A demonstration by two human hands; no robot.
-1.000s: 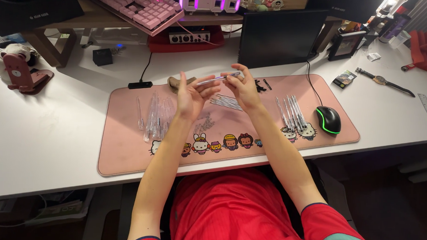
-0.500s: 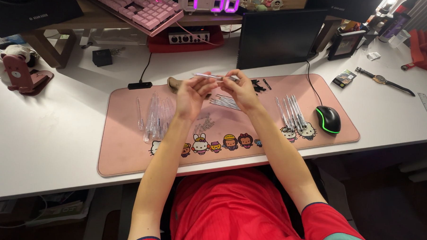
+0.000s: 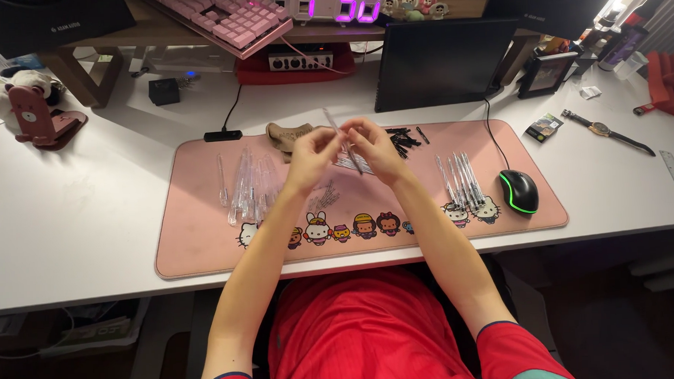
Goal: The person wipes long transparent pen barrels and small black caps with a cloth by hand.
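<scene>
The person's left hand [image 3: 312,154] and right hand [image 3: 374,145] meet above the middle of a pink desk mat [image 3: 204,246] on the white tabletop [image 3: 77,221]. Both pinch one clear pen barrel [image 3: 340,137], which slants from 11 o'clock down to 5 o'clock between the fingertips; each grip is pressed together on it. On the mat at 9 o'clock of the hands lies a loose cluster of clear barrels [image 3: 249,186], and at 3 o'clock a second, tidier row of pens [image 3: 460,179]. Small black caps [image 3: 401,139] lie just beside the right hand at 2 o'clock. A black mouse [image 3: 518,191] with a green glow sits at the mat's right end. A dark tablet [image 3: 441,62] stands at 1 o'clock.
</scene>
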